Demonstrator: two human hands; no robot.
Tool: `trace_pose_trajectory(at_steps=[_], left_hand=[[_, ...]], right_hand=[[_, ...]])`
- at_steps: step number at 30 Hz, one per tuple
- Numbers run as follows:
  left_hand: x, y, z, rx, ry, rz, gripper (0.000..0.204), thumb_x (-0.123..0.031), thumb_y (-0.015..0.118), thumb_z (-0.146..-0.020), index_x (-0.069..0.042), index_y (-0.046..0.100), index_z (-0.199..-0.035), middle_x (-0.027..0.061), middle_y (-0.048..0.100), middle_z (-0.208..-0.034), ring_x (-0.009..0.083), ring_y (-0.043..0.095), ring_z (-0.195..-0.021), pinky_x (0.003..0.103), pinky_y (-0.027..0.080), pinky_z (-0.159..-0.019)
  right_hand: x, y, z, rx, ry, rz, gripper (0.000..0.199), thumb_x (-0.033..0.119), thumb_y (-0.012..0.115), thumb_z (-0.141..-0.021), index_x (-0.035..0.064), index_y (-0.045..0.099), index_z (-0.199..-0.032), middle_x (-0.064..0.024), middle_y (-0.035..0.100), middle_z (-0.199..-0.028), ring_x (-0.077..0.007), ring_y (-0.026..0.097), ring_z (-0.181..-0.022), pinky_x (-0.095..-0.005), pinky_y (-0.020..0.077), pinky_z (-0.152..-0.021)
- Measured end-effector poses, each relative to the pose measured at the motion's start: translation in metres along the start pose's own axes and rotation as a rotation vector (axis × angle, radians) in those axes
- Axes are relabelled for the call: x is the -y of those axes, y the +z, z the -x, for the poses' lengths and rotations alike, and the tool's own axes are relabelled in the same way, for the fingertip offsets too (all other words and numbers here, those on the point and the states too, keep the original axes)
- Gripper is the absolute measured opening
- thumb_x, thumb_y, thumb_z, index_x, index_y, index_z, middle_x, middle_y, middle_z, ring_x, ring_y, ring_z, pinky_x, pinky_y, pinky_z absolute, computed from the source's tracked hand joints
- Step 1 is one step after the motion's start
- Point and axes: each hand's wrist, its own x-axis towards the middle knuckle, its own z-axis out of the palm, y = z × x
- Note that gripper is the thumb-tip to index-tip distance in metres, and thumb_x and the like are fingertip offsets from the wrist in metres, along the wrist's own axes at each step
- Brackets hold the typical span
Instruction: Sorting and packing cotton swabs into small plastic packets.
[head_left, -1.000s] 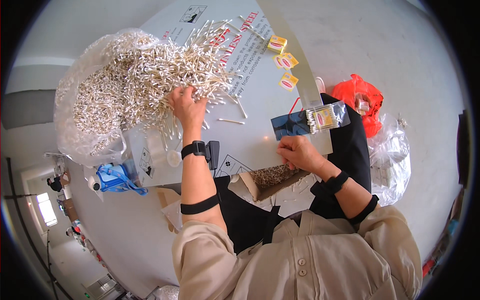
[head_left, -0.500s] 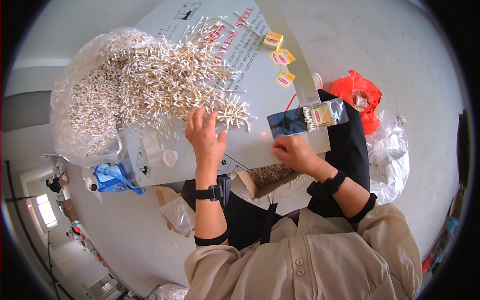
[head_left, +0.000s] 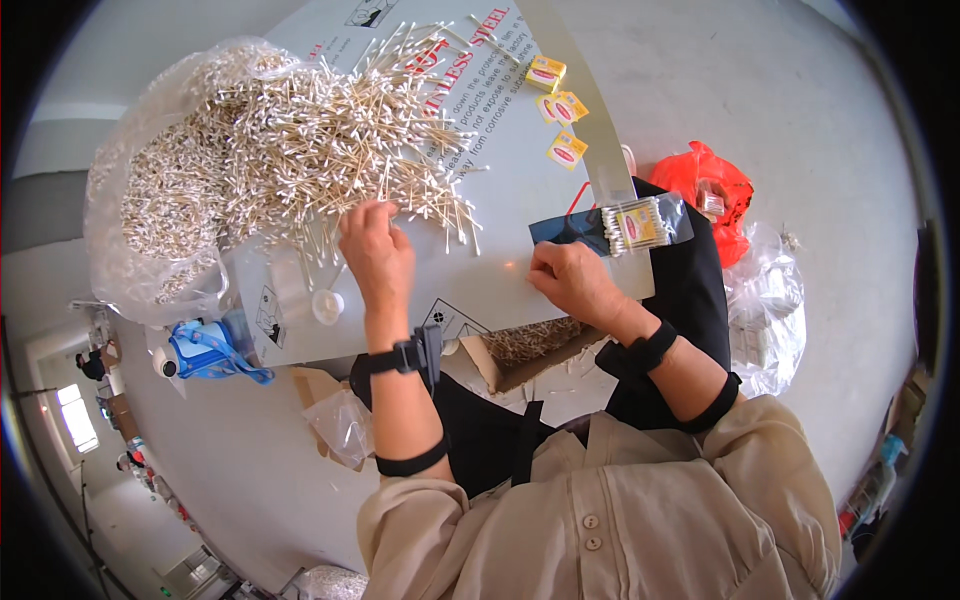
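**Cotton swab bench: hands at the heap and at a filled packet**

The work surface is a pale sheet of board (head_left: 520,200) laid flat, printed side up. On its far left part lies a large heap of cotton swabs (head_left: 300,150), spilling out of a clear plastic bag (head_left: 120,220) that sags over the board's left edge. To the right, off the board, sit an orange plastic bag (head_left: 715,190) and a clear bag (head_left: 770,300) just below it. A blue object (head_left: 215,350) lies on the floor under the board's left corner.

The left hand (head_left: 375,255) rests palm down at the near edge of the heap, fingers together and bent onto loose swabs; whether any are pinched cannot be told. The right hand (head_left: 575,280) lies on the board near its right edge, fingers curled and pinching the near end of a small clear packet of swabs (head_left: 630,225), which lies flat at that edge.

Three small yellow labels (head_left: 555,105) lie in a row on the board's far right.
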Motion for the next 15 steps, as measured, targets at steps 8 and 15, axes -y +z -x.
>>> trace_pose_trajectory(at_steps=[8, 15], left_hand=[[-0.055, 0.027, 0.048, -0.052, -0.261, 0.096, 0.027, -0.024, 0.076, -0.075, -0.006, 0.060, -0.088, 0.0104, 0.058, -0.088, 0.0335, 0.054, -0.088, 0.045, 0.045, -0.074], [-0.057, 0.036, 0.035, 0.081, -0.320, 0.028, 0.017, -0.018, 0.071, -0.077, -0.006, 0.059, -0.079, 0.0109, 0.060, -0.083, 0.0327, 0.057, -0.084, 0.045, 0.047, -0.072]], right_hand=[[0.013, 0.003, -0.021, -0.072, -0.019, -0.022, 0.011, 0.012, 0.063, -0.080, 0.0020, 0.060, -0.077, -0.0177, 0.064, -0.068, -0.0373, 0.064, -0.068, -0.0447, 0.0500, -0.062], [0.013, 0.016, -0.025, -0.065, 0.032, 0.076, 0.012, 0.015, 0.063, -0.080, 0.0038, 0.060, -0.080, -0.0173, 0.065, -0.072, -0.0377, 0.064, -0.072, -0.0460, 0.0506, -0.063]])
